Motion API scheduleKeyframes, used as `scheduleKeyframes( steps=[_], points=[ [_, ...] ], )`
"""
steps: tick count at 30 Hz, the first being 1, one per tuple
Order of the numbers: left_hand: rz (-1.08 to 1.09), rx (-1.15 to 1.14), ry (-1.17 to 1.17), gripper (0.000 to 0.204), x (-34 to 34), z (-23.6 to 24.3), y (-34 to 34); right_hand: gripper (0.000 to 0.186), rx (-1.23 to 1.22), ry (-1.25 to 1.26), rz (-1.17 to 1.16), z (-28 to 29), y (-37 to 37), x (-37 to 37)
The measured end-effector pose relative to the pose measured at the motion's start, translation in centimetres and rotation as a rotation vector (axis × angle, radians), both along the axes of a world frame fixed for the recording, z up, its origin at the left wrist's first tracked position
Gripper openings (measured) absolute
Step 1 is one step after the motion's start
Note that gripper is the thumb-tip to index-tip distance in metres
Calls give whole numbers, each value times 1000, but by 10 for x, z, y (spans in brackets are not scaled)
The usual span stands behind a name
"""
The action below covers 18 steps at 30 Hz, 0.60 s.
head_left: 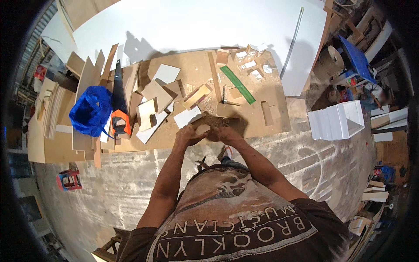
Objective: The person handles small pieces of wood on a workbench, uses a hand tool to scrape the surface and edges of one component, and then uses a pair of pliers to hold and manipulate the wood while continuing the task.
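My left hand (187, 136) has its fingers pinching a small pale piece (202, 129) over the near edge of the bench (276, 115). My right hand (228, 136) is just beside it, fingers curled, though I cannot tell what they grip; a white offcut (187, 117) lies just beyond.

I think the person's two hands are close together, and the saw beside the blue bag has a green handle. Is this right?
Not quite: the head view shows that the saw beside the blue bag has an orange handle, not green. The left hand and right hand are indeed close together.
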<state>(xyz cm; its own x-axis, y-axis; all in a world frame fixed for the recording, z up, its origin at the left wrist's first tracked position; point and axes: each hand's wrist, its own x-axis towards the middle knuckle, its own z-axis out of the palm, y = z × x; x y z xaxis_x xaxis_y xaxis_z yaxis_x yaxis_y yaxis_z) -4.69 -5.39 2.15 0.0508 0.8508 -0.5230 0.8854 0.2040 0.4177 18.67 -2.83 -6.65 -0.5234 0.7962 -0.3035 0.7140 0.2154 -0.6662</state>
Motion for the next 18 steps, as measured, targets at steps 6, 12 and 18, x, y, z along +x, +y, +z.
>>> scheduleKeyframes(
  steps=[6,12,18],
  points=[
    [17,325,-47,77,-2,-20,-47,54,51,376,-177,20,-36,37],
    [56,345,-108,85,-2,-32,-53,51,-282,320,-428,16,-71,62],
    [169,432,-622,80,-10,-49,-60,47,-344,482,-497,13,-83,55]
  ],
)
